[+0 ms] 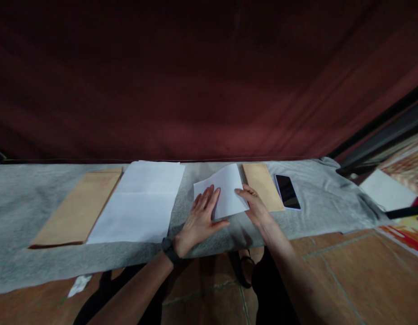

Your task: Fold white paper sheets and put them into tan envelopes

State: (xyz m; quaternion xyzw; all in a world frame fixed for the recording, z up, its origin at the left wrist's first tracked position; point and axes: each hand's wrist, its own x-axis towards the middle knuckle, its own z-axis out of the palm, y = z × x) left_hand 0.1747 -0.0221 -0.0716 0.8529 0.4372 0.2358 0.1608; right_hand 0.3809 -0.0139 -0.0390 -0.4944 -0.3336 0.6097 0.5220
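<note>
A folded sheet of white paper (pixel 229 192) is between my two hands, above the grey cloth. My left hand (pixel 204 216) lies on its left part with the fingers stretched out and the thumb apart. At the paper's right edge, my right hand (pixel 254 205) pinches it, thumb on top and fingers behind. Just right of that hand lies a small stack of brown envelopes (pixel 265 187). To the left of my hands is a stack of white sheets (pixel 141 203) with a crease across it. Larger brown envelopes (pixel 80 205) lie beside those sheets.
A phone (pixel 287 192) with a dark screen lies right of the small envelopes. The grey cloth (pixel 324 194) covers a long narrow surface against a dark red backdrop (pixel 195 90). A crumpled white tissue (pixel 80 284) is on the tiled floor (pixel 358 271).
</note>
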